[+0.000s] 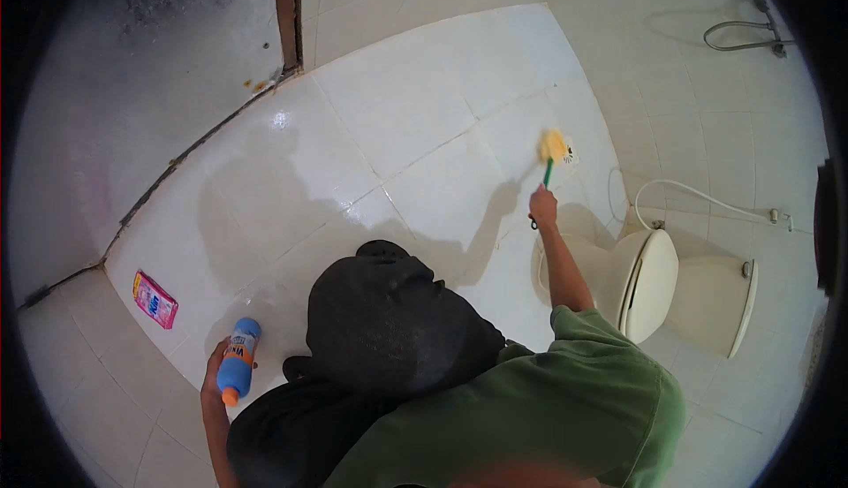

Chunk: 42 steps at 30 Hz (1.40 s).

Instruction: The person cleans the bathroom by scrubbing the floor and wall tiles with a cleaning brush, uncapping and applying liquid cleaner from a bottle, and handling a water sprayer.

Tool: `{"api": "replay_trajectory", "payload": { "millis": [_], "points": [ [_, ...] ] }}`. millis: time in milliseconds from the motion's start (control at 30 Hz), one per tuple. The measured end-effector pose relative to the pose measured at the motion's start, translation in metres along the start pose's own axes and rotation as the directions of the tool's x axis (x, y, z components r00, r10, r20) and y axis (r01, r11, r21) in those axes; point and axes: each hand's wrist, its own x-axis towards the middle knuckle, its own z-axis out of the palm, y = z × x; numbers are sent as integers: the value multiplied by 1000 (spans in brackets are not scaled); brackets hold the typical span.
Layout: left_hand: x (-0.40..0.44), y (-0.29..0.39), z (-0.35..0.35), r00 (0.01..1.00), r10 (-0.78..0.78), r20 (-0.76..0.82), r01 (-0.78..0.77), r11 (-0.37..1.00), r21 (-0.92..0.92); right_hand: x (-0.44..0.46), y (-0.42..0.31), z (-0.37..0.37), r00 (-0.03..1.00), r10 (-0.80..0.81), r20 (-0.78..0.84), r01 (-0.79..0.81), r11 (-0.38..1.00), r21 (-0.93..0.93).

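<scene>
My right hand (543, 207) is closed around the green handle (548, 173) of a scrub brush. Its yellow bristle head (553, 146) is slightly blurred and lies against the white tiled floor, right beside a floor drain (569, 151). At the lower left, my left hand (216, 369) is wrapped round a blue bottle (238, 355) with an orange cap and an orange label. The bottle leans with its cap toward me; most of the fingers are hidden behind it. A pink packet (155, 299) lies on the floor beyond the bottle.
A cream toilet (649, 285) with its lid down stands right of my right arm. A white hose (707, 195) runs along the right wall, and a shower hose (740, 36) hangs higher up. A stained door (159, 90) borders the left side. The floor (424, 152) looks wet in places.
</scene>
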Motion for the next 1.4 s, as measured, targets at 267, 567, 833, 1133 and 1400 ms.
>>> {"api": "replay_trajectory", "payload": {
  "millis": [267, 567, 833, 1133, 1400],
  "points": [
    [-29, 30, 28, 994, 100, -49, -90, 980, 179, -89, -154, 61, 650, -674, 352, 760, 570, -313],
    [-64, -29, -25, 922, 355, -153, -245, 843, 479, 89, -108, -30, 880, -418, -227, 369, 901, -228],
    [-45, -30, 38, 639, 766, -70, -576, 537, 617, -220, -178, 91, 220, -861, 459, 963, 266, 37],
    [-45, -37, 57, 198, 975, -104, -691, 214, 690, -137, -268, 117, 812, -542, 214, 550, 835, 28],
    [-34, -15, 85, -79, 992, 97, -647, -125, 752, -364, -365, 190, -269, -911, 311, 948, -308, -83]
  ]
}}
